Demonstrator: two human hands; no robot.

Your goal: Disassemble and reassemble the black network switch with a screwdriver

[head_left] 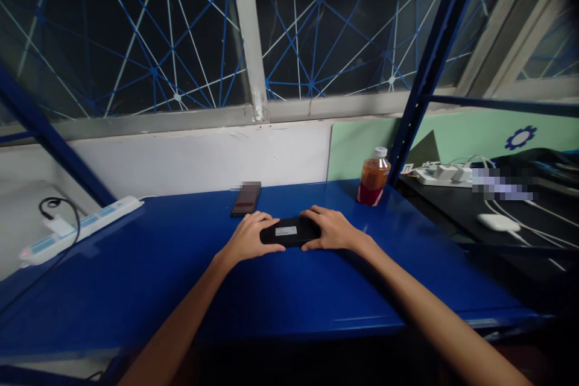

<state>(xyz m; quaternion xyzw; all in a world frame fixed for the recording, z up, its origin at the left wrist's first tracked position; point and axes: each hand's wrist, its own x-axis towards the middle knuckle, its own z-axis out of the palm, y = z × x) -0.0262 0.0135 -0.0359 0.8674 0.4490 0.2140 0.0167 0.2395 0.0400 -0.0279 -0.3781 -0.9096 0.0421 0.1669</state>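
A flat black box [292,239] with a white label on its face is held level between my two hands, over the middle of the blue table [149,265]. My left hand [250,236] grips its left end, thumb along the near edge and fingers along the far one. At the right end, my right hand [330,229] clasps it the same way. Whether the box rests on the tabletop or is slightly raised, I cannot tell. Just beyond my left hand lies a dark phone [246,199], partly blurred out.
A bottle of orange drink [374,177] stands at the back right. On the left edge lies a white power strip [84,230] with a plug and black cable. Blue posts [420,72] rise at both sides. A black desk [447,202] to the right carries chargers and cables.
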